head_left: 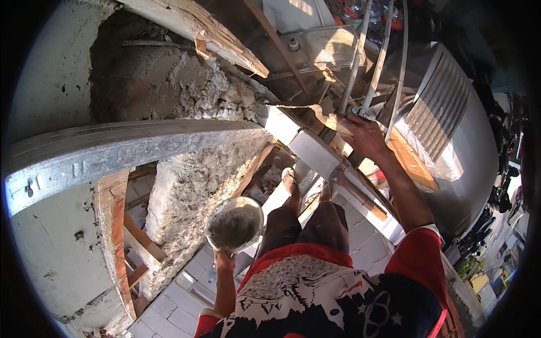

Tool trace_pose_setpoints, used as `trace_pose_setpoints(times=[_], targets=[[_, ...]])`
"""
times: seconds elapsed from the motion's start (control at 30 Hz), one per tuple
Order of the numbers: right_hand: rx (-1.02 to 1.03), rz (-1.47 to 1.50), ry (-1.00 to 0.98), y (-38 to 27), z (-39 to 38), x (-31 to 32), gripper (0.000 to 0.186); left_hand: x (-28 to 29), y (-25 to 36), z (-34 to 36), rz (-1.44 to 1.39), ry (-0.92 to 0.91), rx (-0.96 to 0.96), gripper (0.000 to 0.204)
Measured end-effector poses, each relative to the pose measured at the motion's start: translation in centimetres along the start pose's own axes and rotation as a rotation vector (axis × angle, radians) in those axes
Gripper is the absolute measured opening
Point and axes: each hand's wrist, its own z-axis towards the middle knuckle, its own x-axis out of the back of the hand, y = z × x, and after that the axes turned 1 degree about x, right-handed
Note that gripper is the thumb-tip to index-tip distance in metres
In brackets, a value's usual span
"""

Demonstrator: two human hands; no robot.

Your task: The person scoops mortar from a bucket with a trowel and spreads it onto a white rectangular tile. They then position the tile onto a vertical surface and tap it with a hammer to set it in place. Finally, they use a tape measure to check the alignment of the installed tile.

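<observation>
My left hand, low and left of my legs, grips the near rim of a round bowl. Grey wet mortar fills much of it. Out to the upper right, my right hand is closed around the right end of a thin, jagged-edged board; part of its fingers is in shadow. Just beyond that hand stand several slim poles. A white beam runs beneath the right forearm.
A long metal-faced beam crosses on the left, by a rough mortared wall. Splintered timber juts overhead. My sandalled foot stands among narrow beams. Right of the poles lies a corrugated sheet; pale blocks lie below.
</observation>
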Motion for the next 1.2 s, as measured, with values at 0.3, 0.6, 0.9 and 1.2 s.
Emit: trace_pose_setpoints(times=[0.3,0.6,0.9,1.2], targets=[[0.472,-0.243,0.299,0.3,9.9,4.4,0.052,0.9,-1.4,1.8,-0.040,0.009,0.061,0.057],[0.541,-0.354,0.153,-1.0,12.4,8.8,0.051,0.4,-3.5,0.1,-0.115,0.121,0.120,0.051],[0.541,-0.349,0.149,-2.1,12.6,9.3,0.055,3.1,-5.7,1.5,-0.101,0.106,0.157,0.040],[0.359,-0.321,0.001,-2.9,11.1,9.5,0.051,2.6,-4.9,1.4,-0.154,0.073,0.128,0.044]])
